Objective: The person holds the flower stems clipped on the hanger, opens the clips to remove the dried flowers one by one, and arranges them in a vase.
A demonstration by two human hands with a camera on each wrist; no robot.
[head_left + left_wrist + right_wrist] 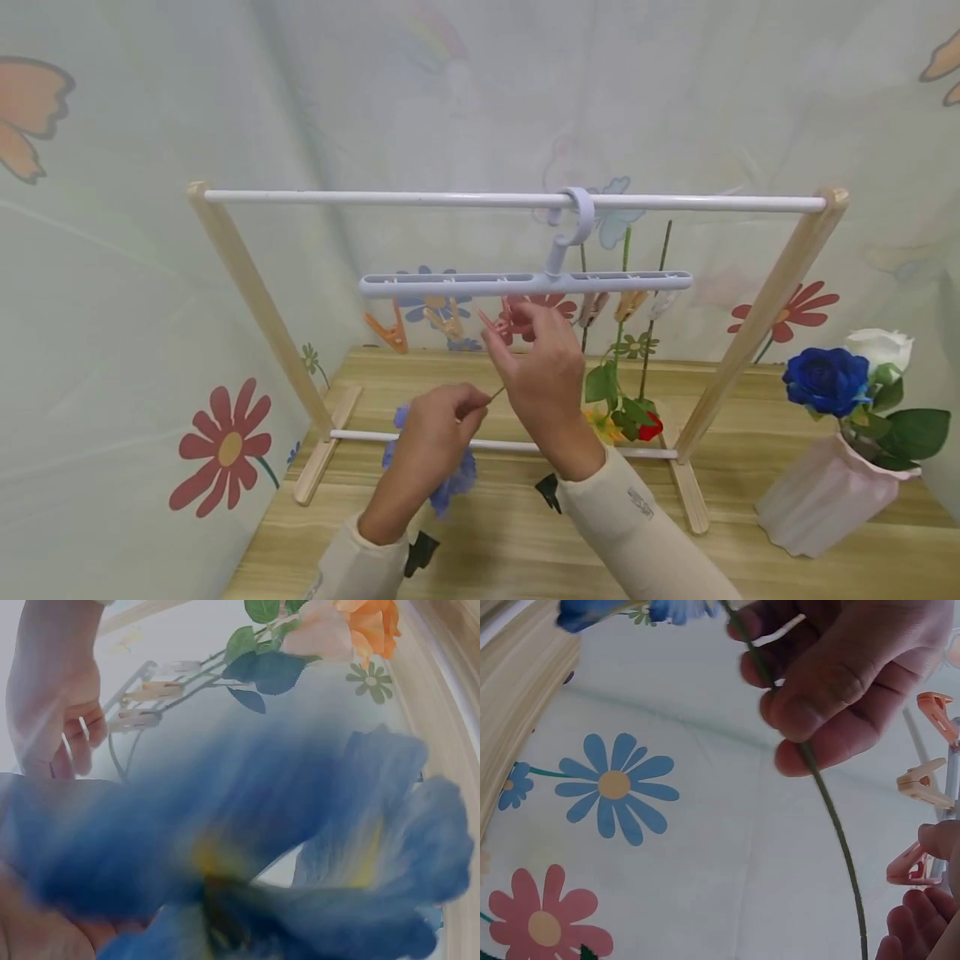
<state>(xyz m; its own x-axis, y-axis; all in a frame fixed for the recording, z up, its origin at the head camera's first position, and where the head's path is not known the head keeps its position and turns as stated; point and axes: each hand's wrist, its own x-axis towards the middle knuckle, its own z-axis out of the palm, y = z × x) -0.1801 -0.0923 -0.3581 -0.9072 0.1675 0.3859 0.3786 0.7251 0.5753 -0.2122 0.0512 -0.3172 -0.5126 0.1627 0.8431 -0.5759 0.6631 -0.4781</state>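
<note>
My left hand (431,442) pinches the thin green stem (834,814) of a blue artificial flower (456,482) between thumb and fingers. Its blue petals (375,847) fill much of the left wrist view, partly blurred. The stem's free end lies just below my right hand (546,375). Up at the hanger, the right thumb and fingers pinch a pink clothespin (906,867), which they partly cover. That clothespin hangs under a pale lilac bar hanger (450,288), hooked over the white rod (375,198) of a wooden-ended rack.
Orange (390,331) and beige clothespins (444,320) hang left of the pink one. Further right, several clips hold upside-down flowers, including a red flower (651,427). A pink vase (832,496) with blue and white roses stands right of the rack.
</note>
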